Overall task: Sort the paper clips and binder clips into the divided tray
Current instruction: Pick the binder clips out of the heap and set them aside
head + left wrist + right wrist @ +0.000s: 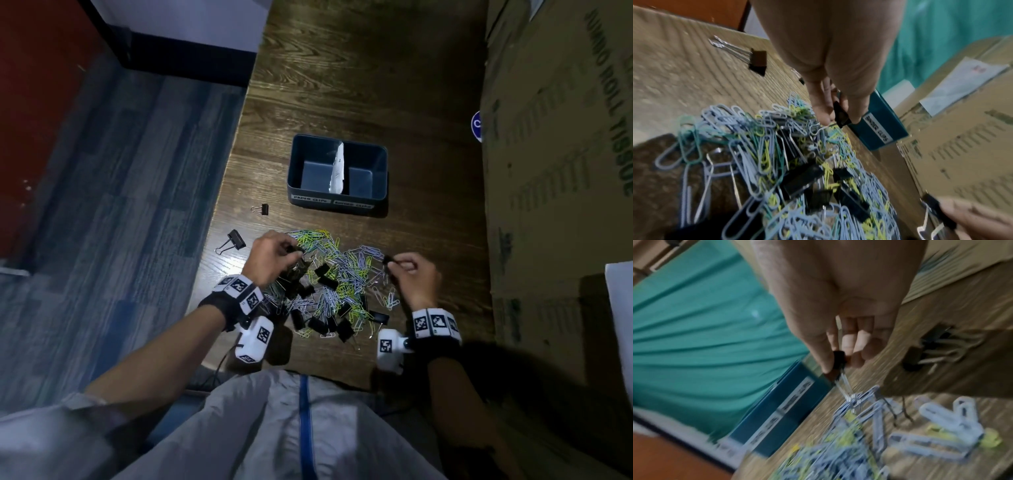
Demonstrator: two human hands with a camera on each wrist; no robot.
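A pile of blue, yellow and green paper clips (342, 274) mixed with black binder clips (325, 274) lies on the wooden table. Behind it stands the blue divided tray (380, 171), both halves bare, a white card as divider. My left hand (274, 253) pinches a small black binder clip (841, 116) over the pile's left side. At the pile's right edge, my right hand (411, 270) pinches another black binder clip (838, 361), its wire handles hanging down.
Two loose binder clips (233, 241) (261, 209) lie left of the pile near the table's left edge. A large cardboard box (555, 171) walls off the right side. Bare table lies beyond the tray.
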